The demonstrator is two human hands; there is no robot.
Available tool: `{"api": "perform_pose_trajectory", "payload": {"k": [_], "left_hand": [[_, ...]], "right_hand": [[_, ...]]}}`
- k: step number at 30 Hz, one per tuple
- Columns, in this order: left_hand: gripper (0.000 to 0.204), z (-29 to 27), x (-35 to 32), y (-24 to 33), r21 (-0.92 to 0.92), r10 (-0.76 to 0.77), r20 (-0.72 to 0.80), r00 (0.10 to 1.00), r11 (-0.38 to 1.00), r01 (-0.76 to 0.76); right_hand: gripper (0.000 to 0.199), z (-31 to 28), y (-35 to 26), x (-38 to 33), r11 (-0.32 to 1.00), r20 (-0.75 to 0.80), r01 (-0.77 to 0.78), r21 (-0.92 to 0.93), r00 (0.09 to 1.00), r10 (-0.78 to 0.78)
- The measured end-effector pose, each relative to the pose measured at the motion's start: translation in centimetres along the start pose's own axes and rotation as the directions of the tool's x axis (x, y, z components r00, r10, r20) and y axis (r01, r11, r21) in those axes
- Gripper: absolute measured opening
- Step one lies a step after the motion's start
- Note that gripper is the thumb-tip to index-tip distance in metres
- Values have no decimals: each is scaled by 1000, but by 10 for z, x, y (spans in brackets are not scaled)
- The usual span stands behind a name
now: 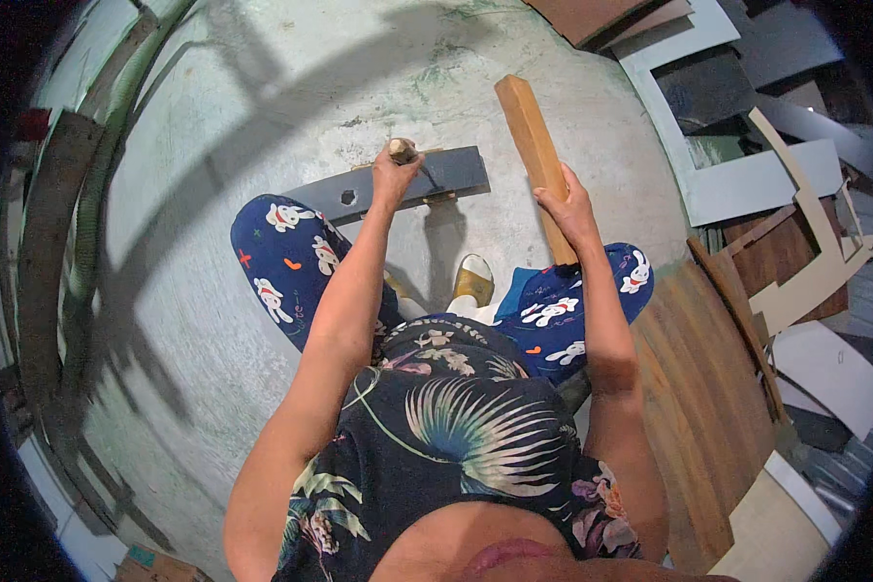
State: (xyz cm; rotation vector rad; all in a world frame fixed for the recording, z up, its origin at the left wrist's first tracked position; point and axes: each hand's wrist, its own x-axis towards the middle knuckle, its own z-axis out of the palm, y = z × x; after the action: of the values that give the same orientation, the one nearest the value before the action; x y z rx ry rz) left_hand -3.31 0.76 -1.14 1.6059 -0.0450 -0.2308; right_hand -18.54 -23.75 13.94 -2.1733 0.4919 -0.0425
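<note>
A tan wooden bar (pixel 535 155) rises tilted above the right grip. A wood-handled tool (pixel 404 150) in the left grip touches a dark grey strip (pixel 398 184) lying flat.

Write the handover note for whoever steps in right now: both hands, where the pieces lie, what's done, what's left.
Left hand: closed on a wooden-handled tool, its tip set against the dark panel strip.
Right hand: gripping a wooden block, raised above the knee.
The strip lies on the concrete floor ahead of the knees, with a hole near its left end.
Done: cannot tell from here.
Left: probably striking the tool with the block.
Panel offcuts piled at right.
</note>
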Motion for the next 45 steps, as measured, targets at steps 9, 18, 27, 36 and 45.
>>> {"api": "perform_pose_trajectory", "payload": {"k": [9, 18, 27, 36, 45], "left_hand": [[22, 4, -3, 0, 10, 70, 22, 997, 997, -70], [28, 3, -6, 22, -11, 52, -69, 996, 999, -53], [29, 1, 3, 14, -150, 57, -173, 983, 985, -83], [26, 7, -2, 12, -29, 18, -93, 996, 999, -20], [28, 9, -5, 12, 106, 62, -107, 992, 993, -51]], "right_hand": [[64, 11, 18, 8, 932, -24, -210, -297, 977, 212], [66, 24, 28, 8, 794, 216, -223, -565, 889, 404], [64, 30, 30, 10, 723, 213, -234, -650, 857, 469], [63, 29, 35, 18, 624, 19, -399, -672, 833, 554], [57, 41, 43, 26, 602, 188, -343, -721, 739, 647]]}}
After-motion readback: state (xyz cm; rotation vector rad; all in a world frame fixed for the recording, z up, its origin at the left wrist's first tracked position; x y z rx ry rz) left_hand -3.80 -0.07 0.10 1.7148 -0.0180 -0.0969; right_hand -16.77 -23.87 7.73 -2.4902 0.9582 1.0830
